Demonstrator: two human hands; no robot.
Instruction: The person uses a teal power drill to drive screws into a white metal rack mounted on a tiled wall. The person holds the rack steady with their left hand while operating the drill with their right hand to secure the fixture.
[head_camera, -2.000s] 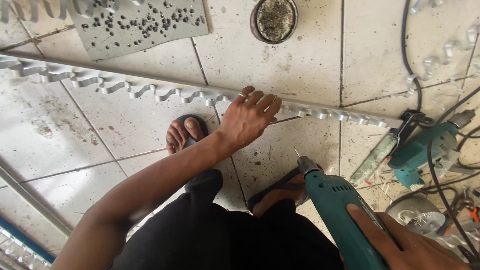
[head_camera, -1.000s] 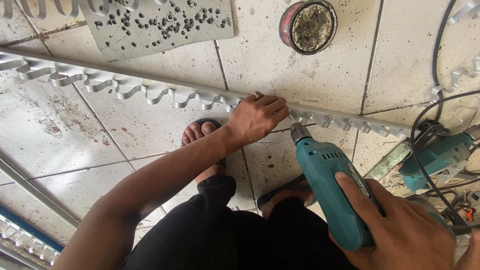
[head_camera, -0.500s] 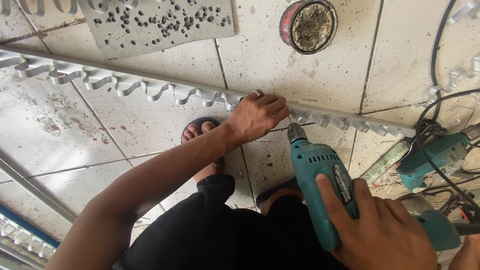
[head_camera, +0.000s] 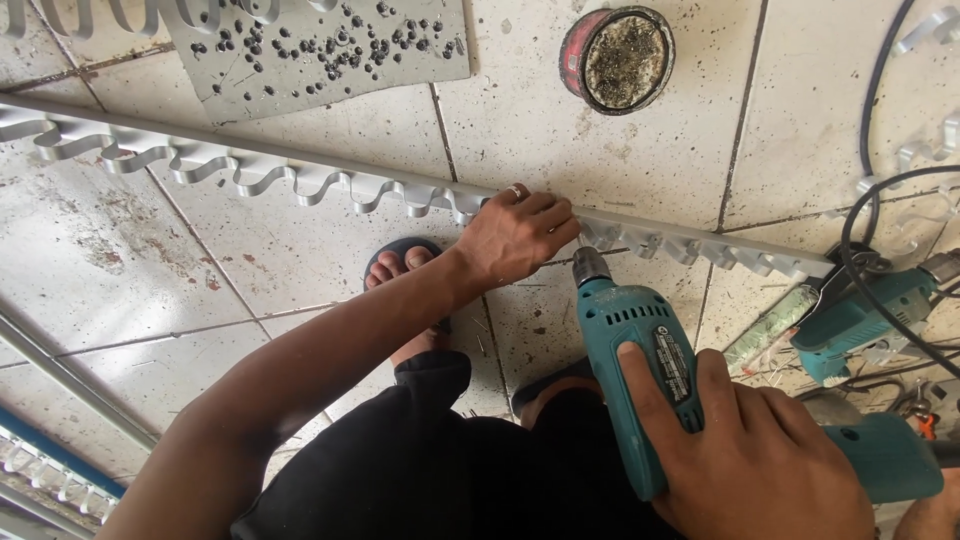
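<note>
Since the frame two seconds back, the right hand (head_camera: 760, 450) has carried the teal electric hand drill (head_camera: 640, 350) up and leftward, so its chuck now sits just beside the left hand; the left hand has stayed on the rail.

Far left: long grey metal rail with a wavy scalloped strip along its near edge (head_camera: 250, 165), lying on the tiled floor (head_camera: 150, 260) and running left to right, slightly toward the near right. Beyond it, a grey flat plate peppered with small dark holes (head_camera: 320, 45).

Centre: left hand (head_camera: 515, 235), fingers clenched over the rail, pressing it to the floor; a ring shows on one finger. Near it, a foot in a dark sandal (head_camera: 400, 265) rests on the tile. Far centre: round red-rimmed tin holding dark gritty matter (head_camera: 615, 55).

Right of centre: drill tip at the rail's near edge, touching or nearly so; cannot tell which. Right-hand fingers grasp the drill body firmly.

Far right: second teal power tool (head_camera: 860, 315) on the floor, black cables (head_camera: 880, 200) looping about it.
</note>
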